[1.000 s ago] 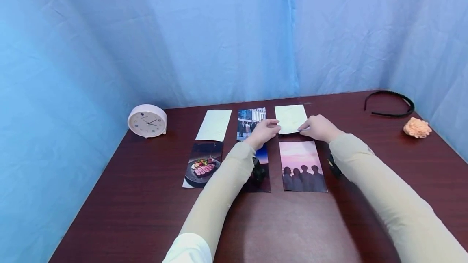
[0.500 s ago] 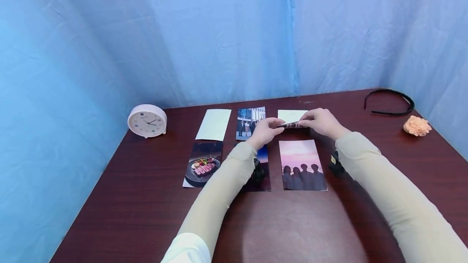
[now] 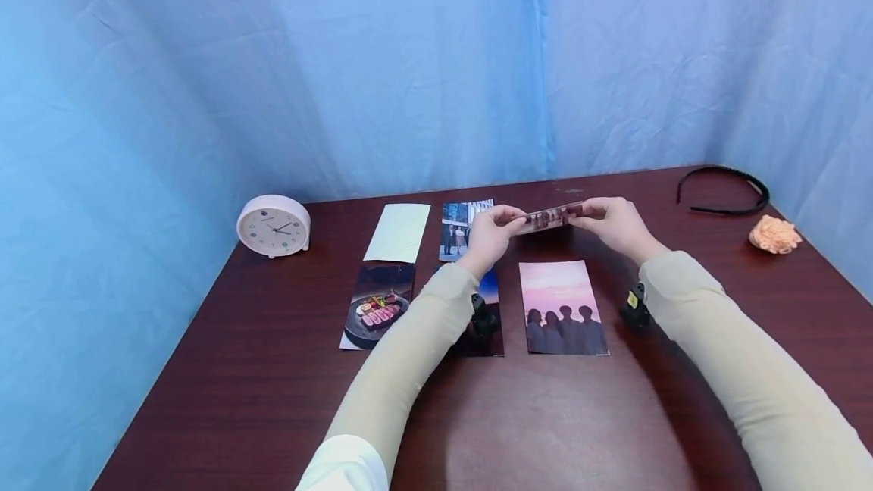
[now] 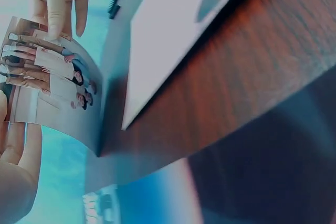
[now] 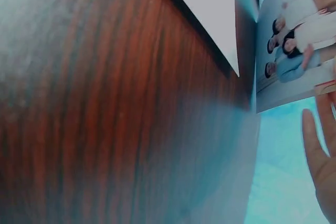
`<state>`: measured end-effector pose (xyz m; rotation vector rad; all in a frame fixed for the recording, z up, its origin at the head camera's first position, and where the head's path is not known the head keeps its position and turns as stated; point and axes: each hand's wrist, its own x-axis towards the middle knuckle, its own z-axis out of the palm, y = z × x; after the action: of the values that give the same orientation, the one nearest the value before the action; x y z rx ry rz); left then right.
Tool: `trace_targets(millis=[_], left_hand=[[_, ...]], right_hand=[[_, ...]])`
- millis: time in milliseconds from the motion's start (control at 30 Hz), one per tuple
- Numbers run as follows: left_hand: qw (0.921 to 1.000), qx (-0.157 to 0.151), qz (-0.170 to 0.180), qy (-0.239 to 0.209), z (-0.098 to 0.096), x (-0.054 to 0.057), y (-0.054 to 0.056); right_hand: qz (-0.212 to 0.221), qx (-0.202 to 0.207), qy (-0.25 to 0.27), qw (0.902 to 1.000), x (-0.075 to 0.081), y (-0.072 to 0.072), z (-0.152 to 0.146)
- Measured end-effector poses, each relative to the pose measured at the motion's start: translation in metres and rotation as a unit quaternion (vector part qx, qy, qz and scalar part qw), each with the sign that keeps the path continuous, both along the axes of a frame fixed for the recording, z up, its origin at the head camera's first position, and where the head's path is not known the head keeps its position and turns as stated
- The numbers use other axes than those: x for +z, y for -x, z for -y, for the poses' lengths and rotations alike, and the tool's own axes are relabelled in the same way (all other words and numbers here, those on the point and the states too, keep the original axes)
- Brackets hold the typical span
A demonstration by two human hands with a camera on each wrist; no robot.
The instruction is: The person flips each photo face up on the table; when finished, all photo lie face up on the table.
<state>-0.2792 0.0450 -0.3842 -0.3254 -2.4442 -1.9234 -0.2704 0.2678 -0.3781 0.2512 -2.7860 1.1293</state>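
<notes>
Both hands hold a photo print (image 3: 543, 220) by its side edges, raised above the back of the dark wooden table. My left hand (image 3: 489, 239) pinches its left edge, and my right hand (image 3: 617, 227) pinches the right one. In the left wrist view the print (image 4: 50, 74) shows several standing people and bends in a curve. The same picture (image 5: 296, 51) appears in the right wrist view. Just in front lies a photo of silhouettes under a pink sky (image 3: 563, 301). A photo of people before a building (image 3: 454, 237) lies behind my left hand, partly covered.
Left of the hands lie a white print, face down (image 3: 398, 233), and a steak-plate photo (image 3: 377, 317). A dark blue photo (image 3: 492, 332) is partly under the left forearm. A clock (image 3: 274, 226) stands back left; a black headband (image 3: 726, 211) and peach flower (image 3: 774, 235) lie right.
The print, lying white side up at the back, has been lifted and tilted by both hands, so its picture side now shows. The right hand has moved slightly right and back.
</notes>
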Motion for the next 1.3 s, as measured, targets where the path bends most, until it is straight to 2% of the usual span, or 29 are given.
trace_targets(millis=[200, 333, 433, 500, 567, 700, 800, 867, 967, 1100, 1233, 1300], left_hand=[[0.9973, -0.012, -0.019, -0.069, 0.007, 0.013, -0.002], [0.9955, -0.005, -0.021, -0.093, 0.011, 0.017, -0.004], [0.9943, 0.012, -0.021, -0.104, 0.015, 0.018, -0.006], [0.9925, 0.029, -0.017, -0.118, 0.018, 0.019, -0.009], [0.9904, 0.052, -0.012, -0.128, 0.021, 0.018, -0.011], [0.9841, 0.084, -0.001, -0.156, 0.025, 0.015, -0.016], [0.9799, 0.103, 0.017, -0.170, 0.025, 0.012, -0.018], [0.9769, 0.114, 0.035, -0.177, 0.025, 0.010, -0.020], [0.9727, 0.119, 0.060, -0.190, 0.023, 0.007, -0.022], [0.9682, 0.111, 0.082, -0.209, 0.020, 0.004, -0.025], [0.9593, 0.111, 0.092, -0.243, 0.015, 0.002, -0.027], [0.9527, 0.113, 0.098, -0.264, 0.012, 0.001, -0.028]], right_hand=[[-0.074, -0.033, 0.029, 0.9963, 0.007, -0.001, 0.006], [-0.103, -0.053, 0.070, 0.9907, 0.015, -0.001, 0.011], [-0.107, -0.070, 0.110, 0.9857, 0.020, -0.002, 0.014], [-0.094, -0.071, 0.162, 0.9798, 0.022, -0.003, 0.018], [-0.074, -0.066, 0.226, 0.9691, 0.023, -0.004, 0.022], [-0.044, -0.055, 0.358, 0.9312, 0.024, -0.005, 0.028], [-0.032, -0.059, 0.426, 0.9023, 0.024, -0.007, 0.031], [-0.022, -0.059, 0.471, 0.8797, 0.024, -0.008, 0.034], [-0.009, -0.053, 0.551, 0.8325, 0.024, -0.011, 0.039], [0.000, -0.061, 0.630, 0.7742, 0.024, -0.015, 0.048], [0.008, -0.085, 0.659, 0.7471, 0.020, -0.017, 0.058], [0.012, -0.092, 0.670, 0.7369, 0.018, -0.019, 0.062]])
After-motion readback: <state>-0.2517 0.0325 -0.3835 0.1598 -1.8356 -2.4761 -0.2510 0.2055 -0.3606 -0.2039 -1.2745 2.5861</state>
